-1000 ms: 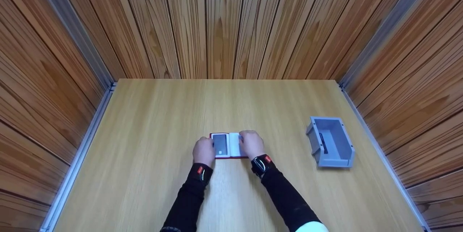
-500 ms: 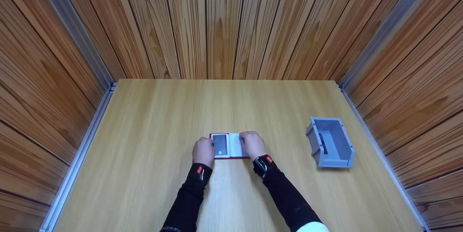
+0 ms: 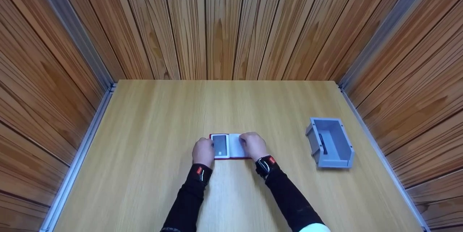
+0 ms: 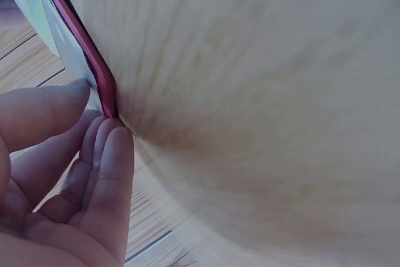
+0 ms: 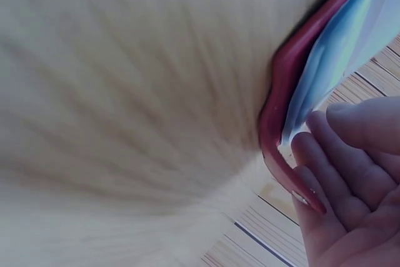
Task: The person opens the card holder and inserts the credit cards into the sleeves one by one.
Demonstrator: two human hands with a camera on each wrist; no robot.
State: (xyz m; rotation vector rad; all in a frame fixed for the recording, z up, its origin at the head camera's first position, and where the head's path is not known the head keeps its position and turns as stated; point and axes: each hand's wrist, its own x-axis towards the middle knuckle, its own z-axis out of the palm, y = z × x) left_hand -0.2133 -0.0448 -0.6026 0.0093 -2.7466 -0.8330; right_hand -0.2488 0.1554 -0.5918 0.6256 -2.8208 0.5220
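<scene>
One red-covered booklet (image 3: 231,146), opened on one table (image 3: 144,134); edge pinched by left hand (image 3: 203,151); touched by right hand (image 3: 254,145), whose grip cannot be told. One bin (image 3: 335,163).

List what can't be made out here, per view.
Head: most of the left edge of the red-covered booklet, behind the left hand.
Head: its right edge, behind the right hand.
Head: dark strip inside the gray bin, too small to identify.
Both wrists: booklet's far end, cut off at an upper corner.
</scene>
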